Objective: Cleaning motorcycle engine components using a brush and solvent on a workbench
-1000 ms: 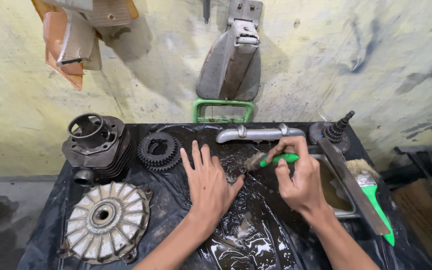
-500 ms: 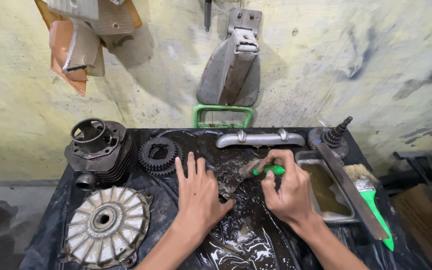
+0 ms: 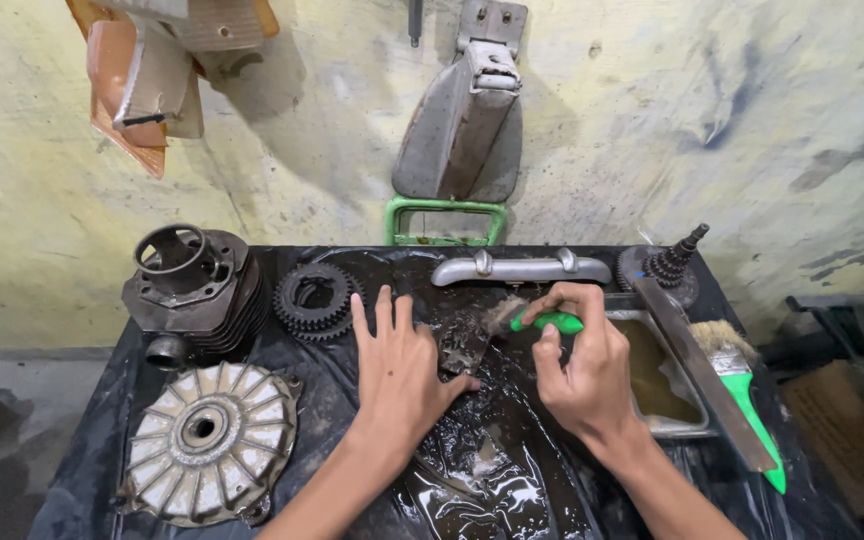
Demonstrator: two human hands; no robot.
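Place: on a black plastic sheet (image 3: 82, 470), wet and oily, laid in front of a stained yellowish wall.
Left hand: the left hand (image 3: 399, 368) lies flat, fingers spread and pointing far, thumb out to the right; it pins down the dirty metal part (image 3: 464, 345), touching its left edge. It presses rather than grasps.
Right hand: the right hand (image 3: 584, 362) is closed around the green handle of a small brush (image 3: 527, 318), bristles pointing left onto the part.
Part location: middle of the sheet, between the two hands, just near of the grey metal pipe (image 3: 520, 268). Its exact shape cannot be told under the grime.
Left side: finned engine cylinder (image 3: 195, 290) at far left, dark gear cluster (image 3: 316, 298) just right of it, round finned cover plate (image 3: 210, 440) at near left.
Right side: metal tray (image 3: 687, 425) with brownish liquid, long flat metal bar (image 3: 707, 375) lying across it, second larger brush (image 3: 742, 385) with green handle beside the bar, geared shaft (image 3: 674, 262) at far right.
Wall: grey hinged bracket (image 3: 467, 110) hanging above a green frame (image 3: 444, 218).
Risk: oily film everywhere, so the part could likely slide out from under the flat palm if the brush pushes hard to the left.
Risk 2: the right wrist is near the tray rim; a wide stroke could bump it and slop the liquid.
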